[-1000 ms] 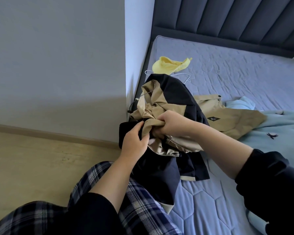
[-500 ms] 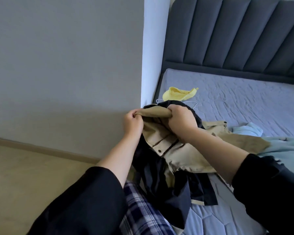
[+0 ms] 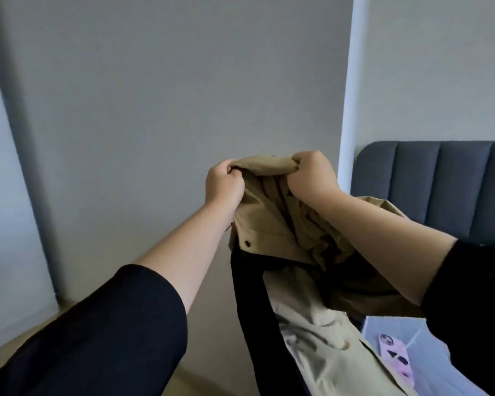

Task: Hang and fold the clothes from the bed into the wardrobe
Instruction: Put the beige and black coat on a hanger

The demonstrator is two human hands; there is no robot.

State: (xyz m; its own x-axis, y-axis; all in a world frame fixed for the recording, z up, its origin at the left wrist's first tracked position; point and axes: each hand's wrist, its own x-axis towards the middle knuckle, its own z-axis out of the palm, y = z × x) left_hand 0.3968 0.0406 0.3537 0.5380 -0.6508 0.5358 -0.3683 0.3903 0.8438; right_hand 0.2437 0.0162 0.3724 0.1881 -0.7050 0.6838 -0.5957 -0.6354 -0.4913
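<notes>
I hold a tan and black jacket up in the air in front of the grey wall. My left hand grips the top edge of its tan fabric on the left. My right hand grips the same edge on the right, a short span of cloth stretched between the two fists. The jacket hangs down from my hands, with a black panel along its left side and a snap button showing on the tan part. Its lower end drops out of view at the bottom.
The grey wall fills the view ahead, with a white corner edge to its right. The dark padded headboard stands at right. A strip of the bed's mattress shows at lower right, with a pink patterned phone on it.
Both hands have lifted the jacket off the bed and up to chest height. My view has tilted upward, so the bed and the other clothes have dropped out of sight.
</notes>
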